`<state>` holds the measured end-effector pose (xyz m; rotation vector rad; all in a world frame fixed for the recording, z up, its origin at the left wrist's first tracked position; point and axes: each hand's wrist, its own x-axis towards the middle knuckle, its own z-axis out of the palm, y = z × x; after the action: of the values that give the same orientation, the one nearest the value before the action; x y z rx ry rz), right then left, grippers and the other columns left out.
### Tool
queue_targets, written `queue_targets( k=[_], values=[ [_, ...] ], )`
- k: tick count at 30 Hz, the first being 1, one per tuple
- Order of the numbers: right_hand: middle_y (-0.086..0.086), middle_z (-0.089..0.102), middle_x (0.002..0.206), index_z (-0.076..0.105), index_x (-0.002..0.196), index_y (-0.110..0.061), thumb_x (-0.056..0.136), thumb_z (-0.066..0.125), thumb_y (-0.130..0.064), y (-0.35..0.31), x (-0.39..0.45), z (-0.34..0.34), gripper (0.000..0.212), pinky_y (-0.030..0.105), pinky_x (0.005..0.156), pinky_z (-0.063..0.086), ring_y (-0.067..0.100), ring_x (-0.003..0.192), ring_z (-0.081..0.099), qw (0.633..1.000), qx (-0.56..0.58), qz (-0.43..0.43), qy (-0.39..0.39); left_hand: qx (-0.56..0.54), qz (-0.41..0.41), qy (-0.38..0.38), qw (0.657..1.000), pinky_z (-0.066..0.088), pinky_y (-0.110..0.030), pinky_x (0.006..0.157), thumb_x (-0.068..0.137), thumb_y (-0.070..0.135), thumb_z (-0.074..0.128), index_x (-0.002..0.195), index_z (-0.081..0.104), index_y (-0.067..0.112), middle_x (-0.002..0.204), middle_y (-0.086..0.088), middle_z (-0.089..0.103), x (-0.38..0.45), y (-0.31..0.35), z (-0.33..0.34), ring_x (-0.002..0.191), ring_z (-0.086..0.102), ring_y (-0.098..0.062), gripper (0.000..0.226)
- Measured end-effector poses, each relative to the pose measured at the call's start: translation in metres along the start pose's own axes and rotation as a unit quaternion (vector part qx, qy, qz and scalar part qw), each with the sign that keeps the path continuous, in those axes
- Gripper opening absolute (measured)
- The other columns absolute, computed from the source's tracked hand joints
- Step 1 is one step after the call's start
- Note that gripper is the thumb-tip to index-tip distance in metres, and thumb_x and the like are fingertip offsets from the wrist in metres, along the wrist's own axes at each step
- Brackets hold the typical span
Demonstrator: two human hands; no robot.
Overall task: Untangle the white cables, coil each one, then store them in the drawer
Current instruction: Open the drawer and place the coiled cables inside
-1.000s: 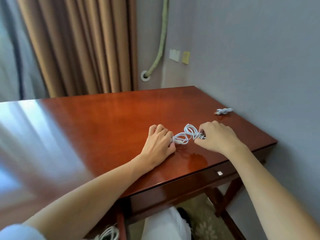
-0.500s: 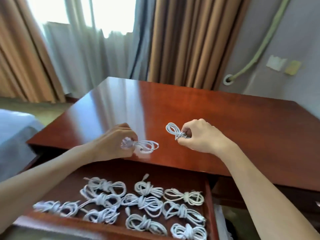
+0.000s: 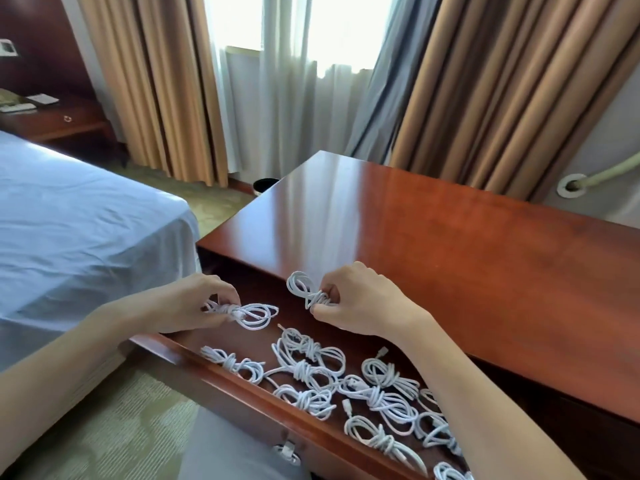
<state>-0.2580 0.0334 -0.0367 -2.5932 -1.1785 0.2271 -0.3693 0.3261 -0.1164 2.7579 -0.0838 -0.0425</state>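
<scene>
Coiled white cables, two in hand above the open drawer. Left hand pinches one coil at its knot; right hand pinches the other coil, near the desk front edge. Stored coils fill the drawer. Bed left, curtains behind.

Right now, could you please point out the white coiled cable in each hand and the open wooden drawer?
White coiled cable in left hand (image 3: 254, 315): head view, its loop.
White coiled cable in right hand (image 3: 300, 287): head view, upper loop.
Open wooden drawer (image 3: 221, 379): head view, front rim.
</scene>
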Motion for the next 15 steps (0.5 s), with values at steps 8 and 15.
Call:
queue_targets(
  k=[8,15],
  values=[
    [0.007,0.066,0.079,0.061,0.078,-0.007,0.080,0.063,-0.033,-0.011,0.010,0.011,0.027,0.039,0.071,0.054,0.030,0.076,0.059,1.000,-0.006,-0.018,-0.005,0.109,0.004,-0.078,0.991,0.044,-0.025,0.087,0.091,0.044,0.066,0.102,0.069,0.031,0.097,0.017,0.067,0.013,-0.006,0.018,0.096,0.057,-0.005,0.017],
    [0.008,0.065,0.076,0.060,0.077,-0.007,0.081,0.064,-0.034,-0.010,0.017,0.017,0.028,0.038,0.069,0.053,0.033,0.075,0.059,1.000,-0.002,-0.008,-0.005,0.084,-0.012,-0.139,0.987,0.049,-0.031,0.089,0.089,0.043,0.072,0.101,0.071,0.035,0.100,0.014,0.069,0.020,0.006,0.027,0.095,0.062,-0.006,0.015]
  ],
)
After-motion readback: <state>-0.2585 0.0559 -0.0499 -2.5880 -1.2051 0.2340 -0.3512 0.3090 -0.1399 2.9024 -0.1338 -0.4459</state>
